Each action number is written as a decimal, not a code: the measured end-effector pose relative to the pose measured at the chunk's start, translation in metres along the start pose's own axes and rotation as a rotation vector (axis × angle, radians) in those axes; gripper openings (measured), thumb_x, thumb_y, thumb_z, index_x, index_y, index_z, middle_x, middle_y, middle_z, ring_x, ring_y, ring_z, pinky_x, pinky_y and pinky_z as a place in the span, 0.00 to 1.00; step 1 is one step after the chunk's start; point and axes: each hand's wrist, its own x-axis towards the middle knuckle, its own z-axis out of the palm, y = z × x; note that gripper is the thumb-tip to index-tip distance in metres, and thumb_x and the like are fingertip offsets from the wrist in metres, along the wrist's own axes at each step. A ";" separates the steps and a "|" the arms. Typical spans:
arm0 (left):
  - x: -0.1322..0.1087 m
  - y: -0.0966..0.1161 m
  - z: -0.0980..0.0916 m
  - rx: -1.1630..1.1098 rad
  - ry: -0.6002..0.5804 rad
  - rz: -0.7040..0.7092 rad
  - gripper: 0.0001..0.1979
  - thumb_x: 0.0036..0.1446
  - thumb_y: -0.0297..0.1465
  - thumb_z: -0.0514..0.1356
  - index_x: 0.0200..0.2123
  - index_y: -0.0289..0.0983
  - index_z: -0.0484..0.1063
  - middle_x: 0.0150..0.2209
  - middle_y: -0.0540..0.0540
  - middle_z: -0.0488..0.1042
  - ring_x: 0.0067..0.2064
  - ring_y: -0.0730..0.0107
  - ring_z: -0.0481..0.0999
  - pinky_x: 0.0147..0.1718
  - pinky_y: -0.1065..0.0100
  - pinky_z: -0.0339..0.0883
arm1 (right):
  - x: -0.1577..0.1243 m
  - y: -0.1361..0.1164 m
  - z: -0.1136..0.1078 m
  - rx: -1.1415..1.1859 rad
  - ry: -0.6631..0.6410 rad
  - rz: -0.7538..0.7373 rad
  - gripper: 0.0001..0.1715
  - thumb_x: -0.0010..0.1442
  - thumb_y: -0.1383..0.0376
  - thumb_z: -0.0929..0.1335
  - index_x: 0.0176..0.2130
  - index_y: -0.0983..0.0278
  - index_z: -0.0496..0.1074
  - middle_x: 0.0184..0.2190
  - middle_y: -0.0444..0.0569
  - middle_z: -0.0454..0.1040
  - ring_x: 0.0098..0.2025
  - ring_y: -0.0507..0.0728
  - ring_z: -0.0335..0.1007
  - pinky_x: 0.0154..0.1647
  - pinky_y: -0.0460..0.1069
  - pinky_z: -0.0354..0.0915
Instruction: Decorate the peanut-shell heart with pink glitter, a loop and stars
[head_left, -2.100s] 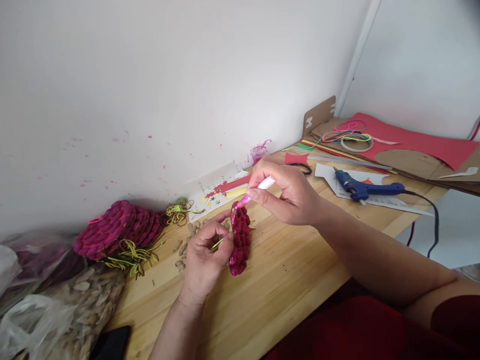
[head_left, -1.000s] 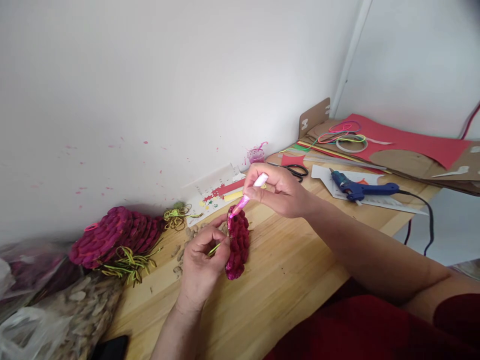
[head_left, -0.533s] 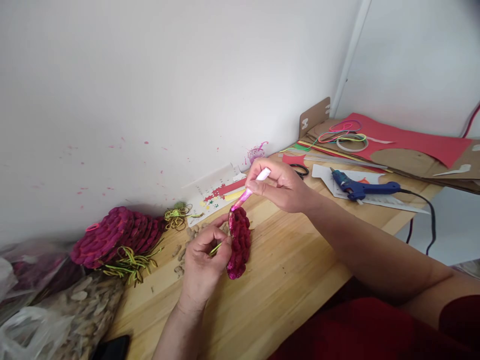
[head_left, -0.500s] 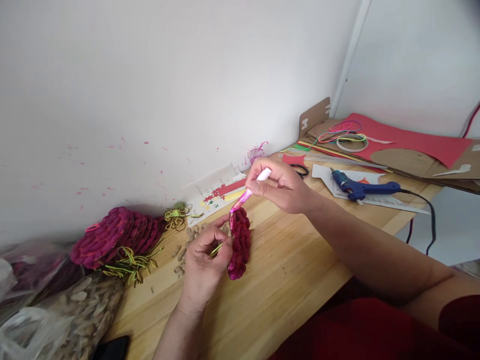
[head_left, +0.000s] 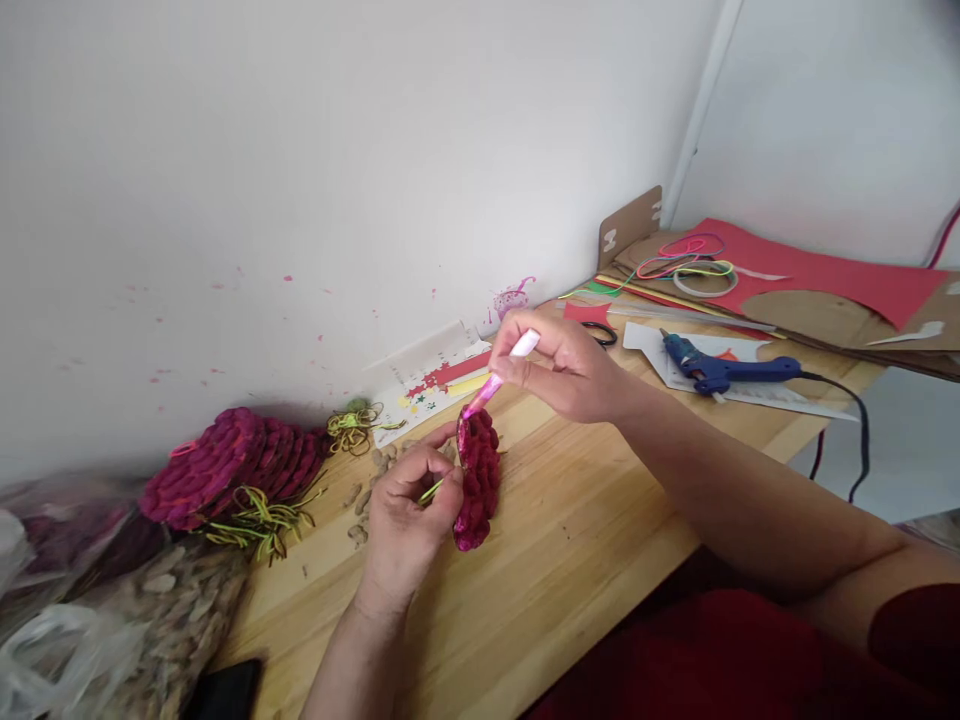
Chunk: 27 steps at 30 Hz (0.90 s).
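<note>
A magenta-painted, bumpy disc (head_left: pixel 480 480) that looks covered in peanut shells stands edge-on above the table. My left hand (head_left: pixel 416 495) is closed on its near-left side, thumb and fingers pinching it, with yellow-green cord (head_left: pixel 430 492) showing between them. In my right hand (head_left: pixel 551 365) is a white-handled paintbrush (head_left: pixel 496 380), its lower part stained pink, gripped between thumb and fingers. The brush tip touches the top edge of the disc. More magenta discs (head_left: pixel 225 465) lean in a row on the left, with yellow-green cords (head_left: pixel 262 525) hanging from them.
Loose peanuts (head_left: pixel 360 500) lie behind my left hand. A bag of peanuts (head_left: pixel 172 620) and a black phone-like object (head_left: pixel 225 690) are front left. At right are a blue glue gun (head_left: pixel 720 372), scissors (head_left: pixel 600 335), red sheet (head_left: pixel 825 275) and cardboard (head_left: pixel 802 325).
The brush has shifted slightly along the disc's top edge, and the disc has tilted a little. Both hands keep their hold.
</note>
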 end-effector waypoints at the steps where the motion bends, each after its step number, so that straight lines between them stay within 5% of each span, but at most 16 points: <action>1: 0.000 0.000 0.000 -0.004 0.004 0.003 0.11 0.60 0.28 0.62 0.24 0.41 0.70 0.47 0.41 0.82 0.64 0.50 0.73 0.55 0.53 0.70 | 0.000 0.000 0.000 0.002 0.020 -0.001 0.10 0.66 0.61 0.72 0.36 0.64 0.71 0.31 0.44 0.74 0.32 0.52 0.67 0.34 0.47 0.60; 18: 0.002 -0.006 -0.002 -0.008 0.014 0.030 0.11 0.58 0.26 0.63 0.24 0.42 0.72 0.41 0.43 0.83 0.63 0.53 0.74 0.55 0.54 0.71 | 0.001 0.009 0.003 0.248 -0.033 0.161 0.16 0.66 0.55 0.72 0.36 0.64 0.69 0.29 0.43 0.72 0.30 0.50 0.63 0.30 0.46 0.58; 27: 0.001 -0.008 -0.003 0.019 0.012 0.049 0.12 0.60 0.26 0.62 0.24 0.42 0.71 0.34 0.45 0.81 0.64 0.54 0.72 0.57 0.53 0.69 | 0.001 0.009 0.006 0.200 -0.010 0.104 0.14 0.66 0.56 0.72 0.37 0.64 0.69 0.30 0.44 0.73 0.31 0.51 0.66 0.32 0.46 0.60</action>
